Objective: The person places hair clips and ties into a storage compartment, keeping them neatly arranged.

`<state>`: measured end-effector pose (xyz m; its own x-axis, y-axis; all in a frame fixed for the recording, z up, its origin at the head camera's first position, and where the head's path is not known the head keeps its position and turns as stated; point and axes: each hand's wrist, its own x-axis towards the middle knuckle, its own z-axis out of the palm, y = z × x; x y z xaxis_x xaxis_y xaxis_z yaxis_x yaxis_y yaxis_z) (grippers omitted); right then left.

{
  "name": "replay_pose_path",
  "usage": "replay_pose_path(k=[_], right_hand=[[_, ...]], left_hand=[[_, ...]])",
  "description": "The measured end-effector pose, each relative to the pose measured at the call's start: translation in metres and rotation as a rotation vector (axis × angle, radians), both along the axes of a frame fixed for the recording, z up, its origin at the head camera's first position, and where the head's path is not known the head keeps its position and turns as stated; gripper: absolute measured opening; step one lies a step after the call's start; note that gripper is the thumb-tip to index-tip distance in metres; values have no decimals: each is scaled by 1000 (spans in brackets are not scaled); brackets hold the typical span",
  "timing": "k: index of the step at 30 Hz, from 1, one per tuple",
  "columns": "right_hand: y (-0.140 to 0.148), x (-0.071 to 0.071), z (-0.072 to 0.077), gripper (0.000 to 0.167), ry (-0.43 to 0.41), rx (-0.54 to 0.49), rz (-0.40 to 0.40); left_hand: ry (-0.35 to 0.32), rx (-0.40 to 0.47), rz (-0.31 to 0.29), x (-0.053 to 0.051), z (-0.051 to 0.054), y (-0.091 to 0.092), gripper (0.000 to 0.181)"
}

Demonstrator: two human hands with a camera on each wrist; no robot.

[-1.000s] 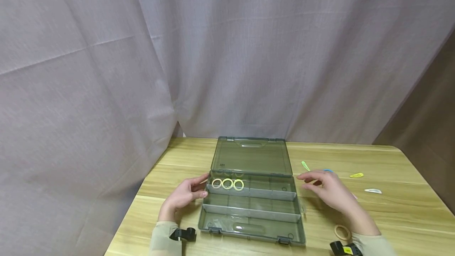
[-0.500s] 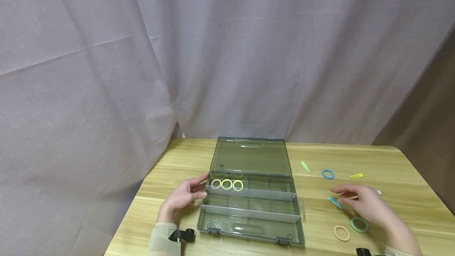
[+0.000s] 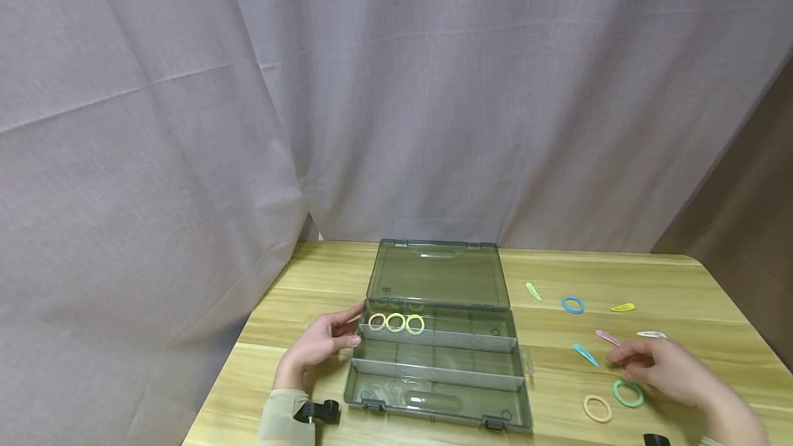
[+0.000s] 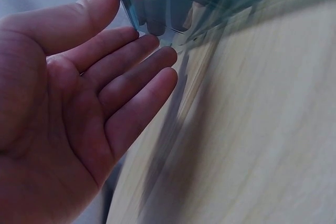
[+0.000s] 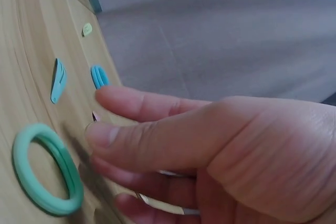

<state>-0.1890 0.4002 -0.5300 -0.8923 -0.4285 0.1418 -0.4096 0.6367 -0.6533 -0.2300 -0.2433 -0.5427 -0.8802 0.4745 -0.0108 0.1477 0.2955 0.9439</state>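
A smoky clear box (image 3: 434, 370) lies with its lid (image 3: 438, 272) folded back. In its back row stand three rings, one peach (image 3: 376, 322) and two yellow (image 3: 416, 325). My left hand (image 3: 319, 343) touches the box's left side, thumb on the rim; in the left wrist view the fingers of the hand (image 4: 79, 93) are extended against the wall. My right hand (image 3: 672, 370) hovers above the table, fingers slightly bent with nothing between them, above a green ring (image 3: 628, 394) and close to a pink clip (image 3: 608, 338). A blue clip (image 3: 585, 355) lies to its left.
Farther back on the wooden table (image 3: 322, 270) lie a blue ring (image 3: 573, 305), a green clip (image 3: 533, 291) and a yellow clip (image 3: 622, 308). A white clip (image 3: 651, 334) is beyond the right hand, a peach ring (image 3: 597, 409) nearer the front. Grey curtain (image 3: 396, 102) hangs behind.
My right hand has moved from beside the box to the right, uncovering the blue ring, the blue and pink clips and the green ring. The left hand has stayed at the box.
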Motion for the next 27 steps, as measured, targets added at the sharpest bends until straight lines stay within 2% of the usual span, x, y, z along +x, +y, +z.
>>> replay_pose_path(k=[3,8,14,18,27], right_hand=[[4,0,2,14,-78,7,28],[5,0,3,17,-182,28,20],[4,1,-2,21,-274,-26,20],[4,1,-6,20,-297,-49,29],[3,1,-8,21,-297,1,-11]], left_hand=[[2,-1,2,0,0,0,69],[3,-1,5,1,1,-1,70],[2,4,-1,1,0,-1,70],[4,5,-3,0,-1,-1,70],[4,-3,-3,-1,-1,-1,71]])
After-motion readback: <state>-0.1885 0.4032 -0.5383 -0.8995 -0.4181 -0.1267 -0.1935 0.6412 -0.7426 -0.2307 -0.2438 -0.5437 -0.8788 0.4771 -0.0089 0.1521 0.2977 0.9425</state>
